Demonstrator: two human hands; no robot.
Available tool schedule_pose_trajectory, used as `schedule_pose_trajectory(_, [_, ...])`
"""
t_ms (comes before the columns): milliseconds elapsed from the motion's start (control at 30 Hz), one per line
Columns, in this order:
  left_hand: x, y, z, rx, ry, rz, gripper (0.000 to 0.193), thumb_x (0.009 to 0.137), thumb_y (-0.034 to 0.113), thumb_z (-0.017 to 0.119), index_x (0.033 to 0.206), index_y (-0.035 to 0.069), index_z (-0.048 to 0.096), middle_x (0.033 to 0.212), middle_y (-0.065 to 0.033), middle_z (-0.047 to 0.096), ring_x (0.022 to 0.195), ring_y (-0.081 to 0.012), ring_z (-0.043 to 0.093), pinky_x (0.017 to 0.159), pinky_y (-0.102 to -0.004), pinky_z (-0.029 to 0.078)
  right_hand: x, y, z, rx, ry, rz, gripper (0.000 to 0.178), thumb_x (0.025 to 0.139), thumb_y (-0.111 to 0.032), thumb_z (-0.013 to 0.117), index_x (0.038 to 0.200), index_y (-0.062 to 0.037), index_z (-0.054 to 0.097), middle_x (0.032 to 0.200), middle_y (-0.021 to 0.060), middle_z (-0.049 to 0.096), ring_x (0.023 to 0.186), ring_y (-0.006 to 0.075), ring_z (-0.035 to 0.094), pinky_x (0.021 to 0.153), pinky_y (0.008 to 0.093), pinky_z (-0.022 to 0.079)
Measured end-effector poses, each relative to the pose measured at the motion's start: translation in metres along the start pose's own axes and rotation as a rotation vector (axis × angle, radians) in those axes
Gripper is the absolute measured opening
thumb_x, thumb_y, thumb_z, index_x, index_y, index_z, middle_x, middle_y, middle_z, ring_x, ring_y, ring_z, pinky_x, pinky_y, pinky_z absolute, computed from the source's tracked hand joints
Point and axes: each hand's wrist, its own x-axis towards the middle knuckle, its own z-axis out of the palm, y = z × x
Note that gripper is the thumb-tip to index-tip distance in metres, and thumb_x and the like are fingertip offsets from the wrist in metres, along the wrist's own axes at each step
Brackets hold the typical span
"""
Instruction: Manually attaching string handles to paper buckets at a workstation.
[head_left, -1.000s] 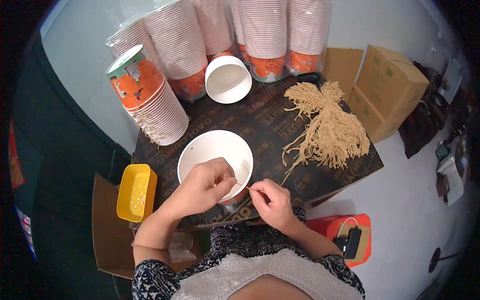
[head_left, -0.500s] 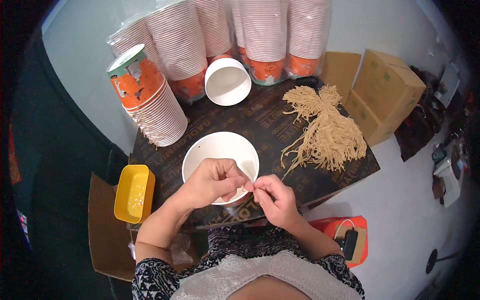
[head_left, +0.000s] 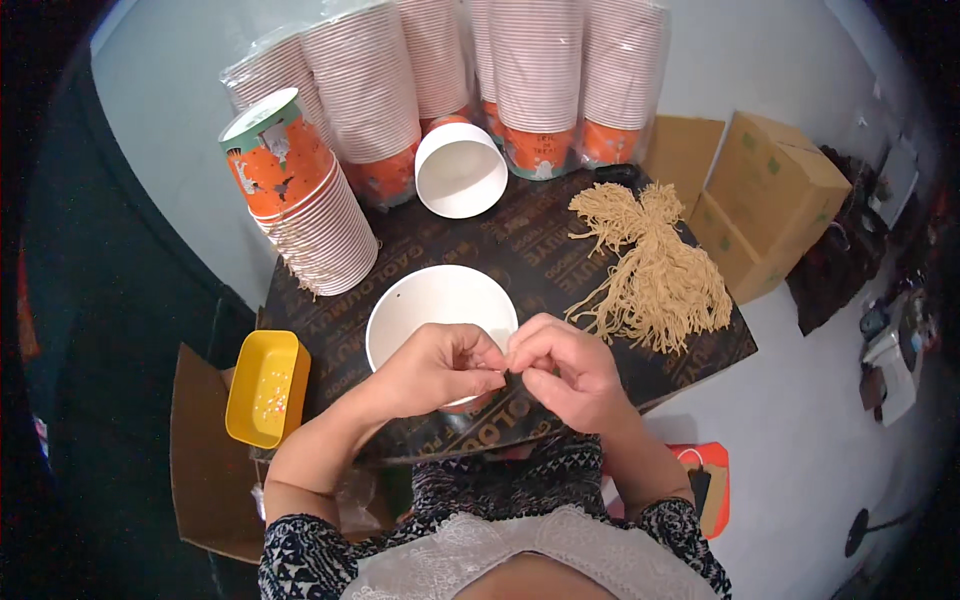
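A white-lined paper bucket (head_left: 400, 310) stands mouth up near the front of the table, with a small dark hole near its far-left rim. Over its near-right rim, my left hand (head_left: 440, 370) is closed in a pinch. My right hand (head_left: 572, 372) pinches close beside it, thumb and forefinger together, the fingertips almost meeting. Whatever lies between the fingertips is too small to make out. A bundle of tan cords (head_left: 665, 285) lies spread on the table to the right of my hands.
A second bucket (head_left: 460, 170) lies tipped behind. At left lean nested orange buckets (head_left: 320, 220) with cords hanging off their rims. Wrapped bucket stacks (head_left: 360, 80) line the back. A yellow tub (head_left: 290, 390) holding small pale bits sits left; cardboard boxes (head_left: 770, 200) stand right.
My right hand has risen slightly and turned, its fingers curling more. My left hand stays over the bucket with its fingertips shifted a little. The view has moved slightly.
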Motion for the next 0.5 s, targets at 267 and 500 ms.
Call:
schedule_pose_trajectory(267, [0.012,-0.002,-0.005,0.225,0.045,0.115,0.013,0.087,0.008,0.071,0.082,0.000,0.063,0.070,-0.0017,0.062,0.063,-0.0055,0.055,0.054,-0.0222,0.043,0.020,0.002,-0.001,-0.259,-0.117,-0.276,0.010,0.077,0.008,0.060,0.082,0.0007,0.063,0.098,0.0127,0.061,0.084,0.0210,0.061,0.073,0.0287,0.048])
schedule_pose_trajectory(500, [0.016,-0.003,-0.009,0.022,-0.008,0.044,0.011,0.088,0.002,0.068,0.081,0.000,0.060,0.071,-0.0034,0.063,0.057,-0.0058,0.052,0.050,-0.0223,0.040,0.012,0.019,-0.007,-0.528,0.062,-0.316,0.020,0.079,0.006,0.062,0.098,0.0001,0.064,0.103,0.0137,0.059,0.084,0.0240,0.060,0.071,0.0312,0.048])
